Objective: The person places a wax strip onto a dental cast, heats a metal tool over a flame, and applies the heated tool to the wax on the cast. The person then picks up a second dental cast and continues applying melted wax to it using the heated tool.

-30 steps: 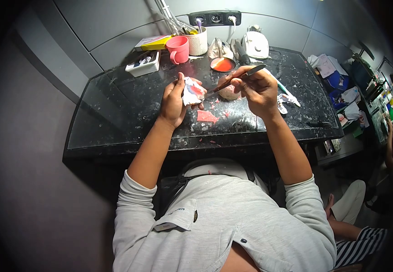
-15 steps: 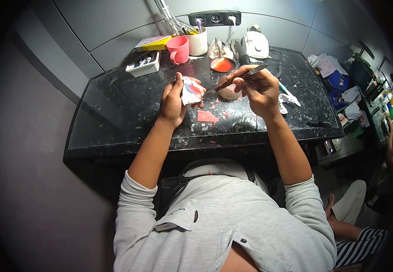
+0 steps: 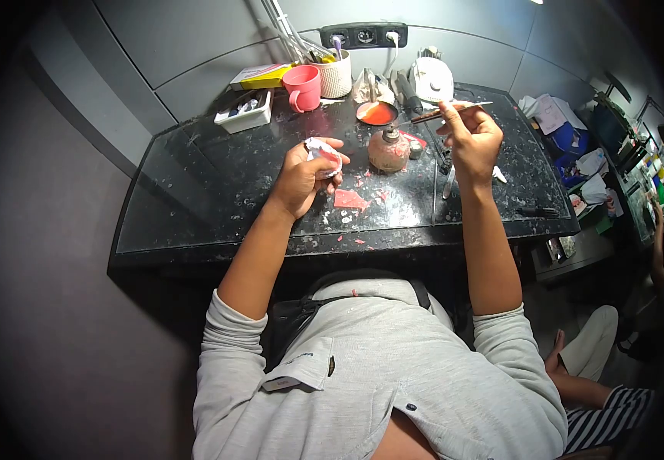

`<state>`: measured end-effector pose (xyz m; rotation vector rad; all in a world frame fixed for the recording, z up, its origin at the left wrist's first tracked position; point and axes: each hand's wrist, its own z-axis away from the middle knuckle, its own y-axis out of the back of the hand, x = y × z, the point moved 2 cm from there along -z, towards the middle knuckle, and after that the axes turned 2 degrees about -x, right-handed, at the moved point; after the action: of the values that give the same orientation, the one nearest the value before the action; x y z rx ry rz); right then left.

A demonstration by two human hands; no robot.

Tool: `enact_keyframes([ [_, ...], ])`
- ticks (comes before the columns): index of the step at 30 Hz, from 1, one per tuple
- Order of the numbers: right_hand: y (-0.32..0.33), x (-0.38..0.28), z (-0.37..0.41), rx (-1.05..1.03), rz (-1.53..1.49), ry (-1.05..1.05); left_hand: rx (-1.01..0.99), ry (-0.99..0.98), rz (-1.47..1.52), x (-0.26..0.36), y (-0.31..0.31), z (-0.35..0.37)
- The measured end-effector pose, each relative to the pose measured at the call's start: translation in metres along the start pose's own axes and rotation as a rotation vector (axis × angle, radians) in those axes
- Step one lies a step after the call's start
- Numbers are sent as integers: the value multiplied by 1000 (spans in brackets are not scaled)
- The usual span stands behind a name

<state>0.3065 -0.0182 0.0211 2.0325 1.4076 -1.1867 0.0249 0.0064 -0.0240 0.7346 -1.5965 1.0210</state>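
My left hand (image 3: 305, 175) is closed round a white cast with pink wax (image 3: 324, 156). In my right hand (image 3: 471, 142) is a thin wax knife with a dark handle (image 3: 428, 116), its tip pointing left near the top of a round burner (image 3: 389, 150). Whether a flame burns there I cannot tell. Behind the burner lies a round dish of orange-red wax (image 3: 377, 113). A flat pink wax piece (image 3: 350, 199) and small scraps lie on the black bench in front of my left hand.
Along the back stand a pink mug (image 3: 303, 87), a white tray (image 3: 244, 115), a woven pot of tools (image 3: 335, 74) and a white device (image 3: 432, 79). Loose tools lie right of the burner. A person's leg (image 3: 591, 342) shows at the lower right.
My right hand has moved right and away from the cast, bringing the knife tip over by the burner. My left hand has turned the cast, with the thumb now across its front.
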Motion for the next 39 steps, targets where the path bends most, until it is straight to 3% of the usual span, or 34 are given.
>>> enact_keyframes([
  [13, 2, 7, -2, 31, 0, -3, -58, -83, 51, 1, 2, 0],
  [25, 1, 5, -1, 33, 11, 4, -29, -38, 56, 4, 1, 1],
  [32, -2, -11, 7, -34, -72, 132, -22, 11, 156, 6, 3, -1],
  [39, -8, -11, 9, 29, -35, 193, -118, -108, 166, 1, 0, 1],
])
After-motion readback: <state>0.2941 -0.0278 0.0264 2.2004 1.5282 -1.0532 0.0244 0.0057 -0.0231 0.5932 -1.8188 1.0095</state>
